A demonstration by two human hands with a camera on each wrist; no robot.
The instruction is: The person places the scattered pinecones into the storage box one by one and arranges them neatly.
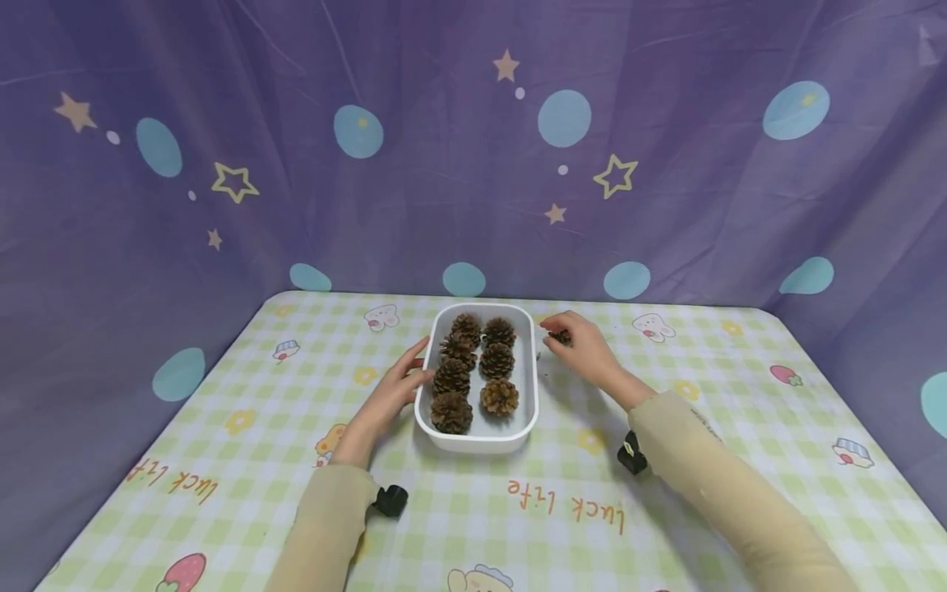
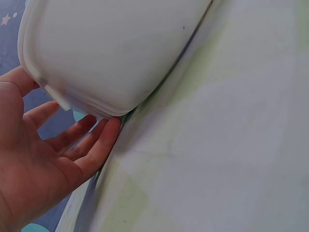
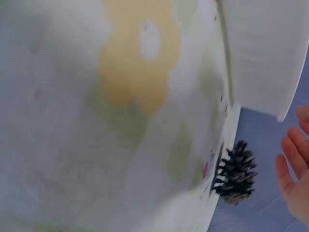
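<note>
A white rectangular tray (image 1: 473, 444) stands on the table with several brown pine cones (image 1: 452, 377) lying inside in two columns. My left hand (image 1: 390, 395) rests against the tray's left side; in the left wrist view its fingers (image 2: 99, 152) touch the outer wall, loosely bent. On the other side, my right hand (image 1: 588, 349) hovers just beyond the tray's right rim. Beneath its fingers is another pine cone (image 3: 236, 174), outside the tray and partly hidden in the head view. The right wrist view shows a gap between this cone and the right fingers (image 3: 293, 153).
A checked cloth with printed drawings covers the table (image 1: 259, 485). Purple curtains (image 1: 473, 164) with stars and ovals hang behind it and at both sides. A black wrist device (image 1: 392, 501) sits at the left cuff, another black device (image 1: 632, 454) at the right.
</note>
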